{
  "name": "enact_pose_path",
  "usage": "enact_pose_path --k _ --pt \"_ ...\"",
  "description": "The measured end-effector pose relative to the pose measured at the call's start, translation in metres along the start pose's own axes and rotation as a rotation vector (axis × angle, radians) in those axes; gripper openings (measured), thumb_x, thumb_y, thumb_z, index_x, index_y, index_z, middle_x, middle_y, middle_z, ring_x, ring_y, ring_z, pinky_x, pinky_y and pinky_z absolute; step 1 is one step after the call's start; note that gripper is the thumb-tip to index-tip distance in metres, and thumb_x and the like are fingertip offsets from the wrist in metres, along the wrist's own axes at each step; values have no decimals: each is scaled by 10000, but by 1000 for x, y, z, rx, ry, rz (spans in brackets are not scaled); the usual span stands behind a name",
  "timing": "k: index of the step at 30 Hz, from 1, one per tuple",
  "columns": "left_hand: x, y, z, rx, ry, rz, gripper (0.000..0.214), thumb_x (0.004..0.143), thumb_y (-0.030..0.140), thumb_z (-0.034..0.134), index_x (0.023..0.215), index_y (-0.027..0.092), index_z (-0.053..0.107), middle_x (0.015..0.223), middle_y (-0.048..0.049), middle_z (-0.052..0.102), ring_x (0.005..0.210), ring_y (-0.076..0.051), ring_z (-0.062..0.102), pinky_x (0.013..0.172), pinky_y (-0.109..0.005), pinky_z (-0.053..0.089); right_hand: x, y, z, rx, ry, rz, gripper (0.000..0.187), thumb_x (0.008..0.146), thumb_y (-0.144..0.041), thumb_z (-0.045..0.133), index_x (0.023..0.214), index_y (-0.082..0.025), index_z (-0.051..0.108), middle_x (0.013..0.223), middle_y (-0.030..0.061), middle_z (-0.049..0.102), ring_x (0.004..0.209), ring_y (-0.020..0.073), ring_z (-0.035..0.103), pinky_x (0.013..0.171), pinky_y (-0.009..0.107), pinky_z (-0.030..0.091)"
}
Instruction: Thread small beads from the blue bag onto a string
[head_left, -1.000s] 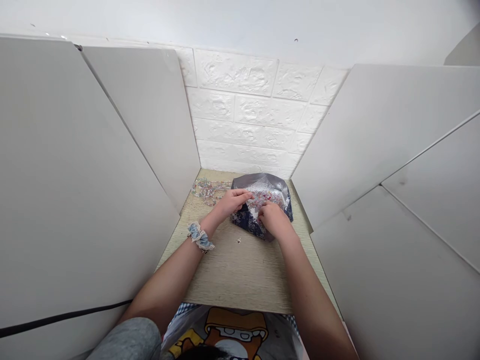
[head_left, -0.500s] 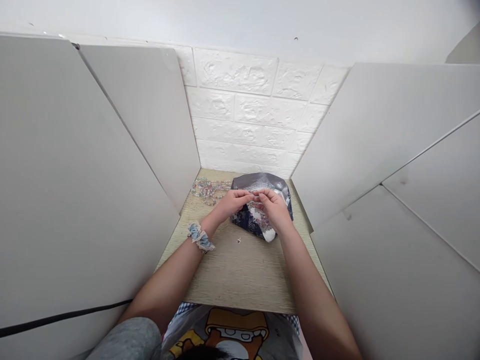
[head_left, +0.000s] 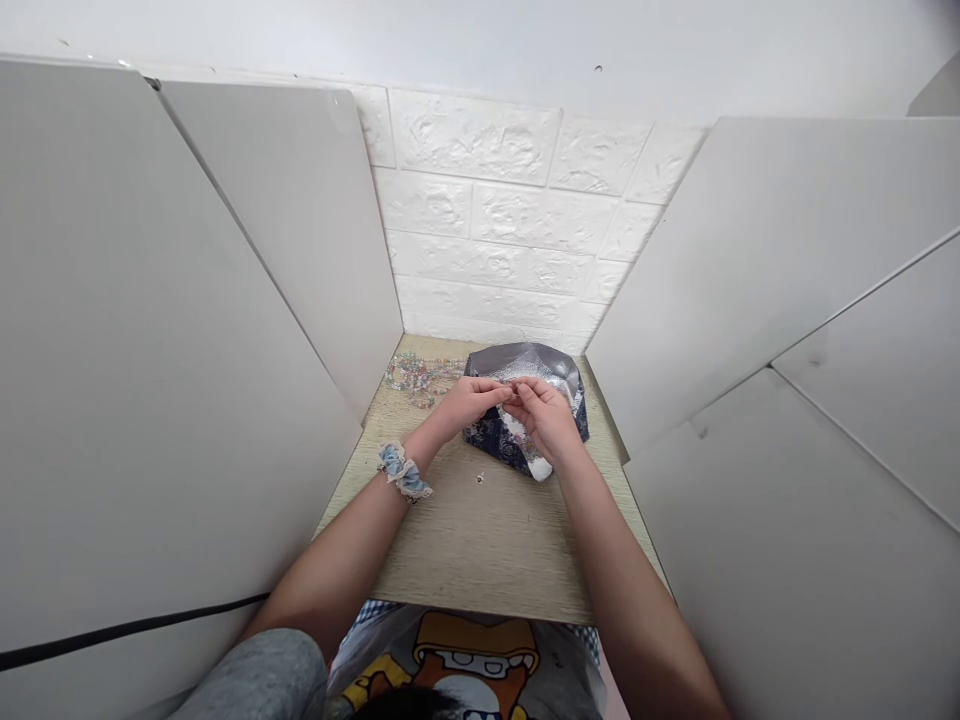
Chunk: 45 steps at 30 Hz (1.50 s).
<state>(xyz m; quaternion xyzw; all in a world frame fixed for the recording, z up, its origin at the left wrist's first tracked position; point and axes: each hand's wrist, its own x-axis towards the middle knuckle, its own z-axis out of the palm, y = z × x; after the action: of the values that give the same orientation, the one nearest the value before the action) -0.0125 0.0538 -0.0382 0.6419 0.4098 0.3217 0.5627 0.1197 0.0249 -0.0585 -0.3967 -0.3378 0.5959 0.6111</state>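
Note:
My left hand (head_left: 474,402) and my right hand (head_left: 547,418) meet fingertip to fingertip above a dark blue bag with a silvery lining (head_left: 517,357). Both are closed in a pinch; what lies between the fingers is too small to make out. Inside the bag, partly covered by my right hand, pale and colourful small pieces that look like beads (head_left: 517,428) show. Strands of multicoloured beads (head_left: 420,378) lie in loose loops to the left of the bag, beyond my left wrist. A tiny shiny piece (head_left: 480,479) rests on the table in front of the bag.
The narrow wooden tabletop (head_left: 480,550) is hemmed in by white panels on the left (head_left: 285,200) and right (head_left: 675,280). A white brick-patterned wall (head_left: 480,220) closes off the back. At lower left a black cable (head_left: 135,633) runs beside my arm.
The fingers have shifted only slightly, with both hands still pinched together over the bag. The whole view has tilted a little.

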Motion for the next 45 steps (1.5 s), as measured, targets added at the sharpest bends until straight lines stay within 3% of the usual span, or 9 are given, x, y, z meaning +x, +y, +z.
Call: enact_pose_path --k 45 --pt "-2 2 -2 72 3 19 339 703 430 539 670 104 623 368 65 328 375 -41 272 404 -197 190 0 4 -1 -3 -4 -9 309 551 -340 727 749 -180 553 708 -37 571 672 75 566 693 236 498"
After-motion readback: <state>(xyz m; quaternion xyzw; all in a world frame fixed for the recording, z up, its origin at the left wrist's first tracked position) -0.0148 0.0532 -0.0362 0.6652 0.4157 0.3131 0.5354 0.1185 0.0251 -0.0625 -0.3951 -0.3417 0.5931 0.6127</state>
